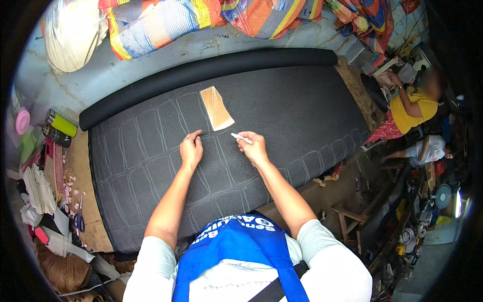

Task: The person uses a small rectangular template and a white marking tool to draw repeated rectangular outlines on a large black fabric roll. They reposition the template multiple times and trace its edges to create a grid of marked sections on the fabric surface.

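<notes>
Dark grey fabric [271, 100] covers the table, with rows of pale outlines drawn over its left part and along its near edge. A tan, roughly rectangular pattern piece [216, 108] with a paler lower end lies on the fabric, just beyond my hands. My right hand [255, 150] pinches a slim white marking pen [242, 138], its tip pointing left close to the cloth below the piece. My left hand [191, 151] is at the fabric, index finger stretched out and nothing seen in it. Neither hand touches the pattern piece.
The thick fabric roll [201, 73] runs along the table's far edge. At left stand a green bottle [61, 123] and a black one [56, 136]; blue-handled scissors [79, 221] lie on the wooden tabletop [83, 176]. Two people, one in a yellow top [410, 108], are at right.
</notes>
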